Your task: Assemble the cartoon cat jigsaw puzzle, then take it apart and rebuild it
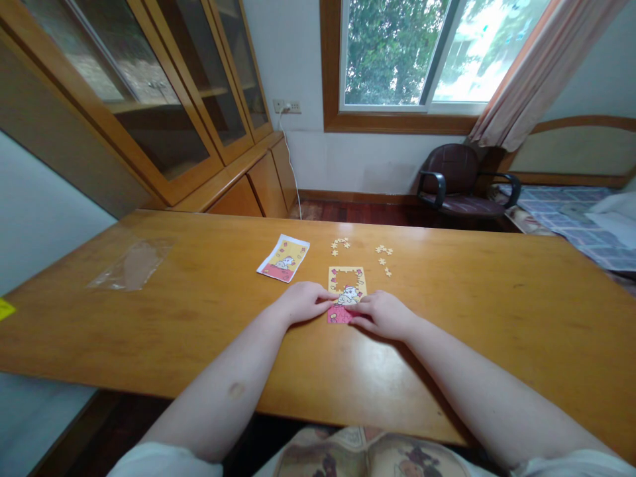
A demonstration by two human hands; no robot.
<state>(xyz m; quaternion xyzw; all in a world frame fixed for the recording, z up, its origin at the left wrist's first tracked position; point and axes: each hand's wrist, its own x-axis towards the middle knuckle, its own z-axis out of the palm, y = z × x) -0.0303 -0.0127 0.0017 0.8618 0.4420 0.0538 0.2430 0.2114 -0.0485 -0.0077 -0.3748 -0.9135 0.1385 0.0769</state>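
At the centre of the frame a small jigsaw puzzle [346, 293] lies flat on the wooden worktop [497, 318], partly assembled: its lower portion and border show a cartoon picture, while a gap in the upper middle exposes bare wood. The left hand [302, 301] rests palm down against the puzzle's left edge, fingers loosely extended and grasping nothing visible; its fingertips appear to press the pieces flat, most likely to keep the frame from sliding. The right hand [382, 315] sits at the puzzle's lower right edge, fingers curled slightly inward with the tips touching the puzzle; whether a piece is pinched beneath them cannot be told. With a hand on either side, the puzzle is braced from both flanks, which suits seating pieces without shifting the assembly. Loose pieces [340, 245] lie in a small cluster just above the puzzle, and a second scatter of pieces [383, 258] lies to the upper right of it, both apart from the puzzle yet within easy reach. A reference card [283, 258] bearing the same cartoon lies left of centre, angled and face up, placed where it can be consulted. A clear plastic wrapper [132, 265] lies well apart at the left of the frame. A cabinet [163, 99] fills the upper left; a chair [460, 182] stands under the window [427, 53].
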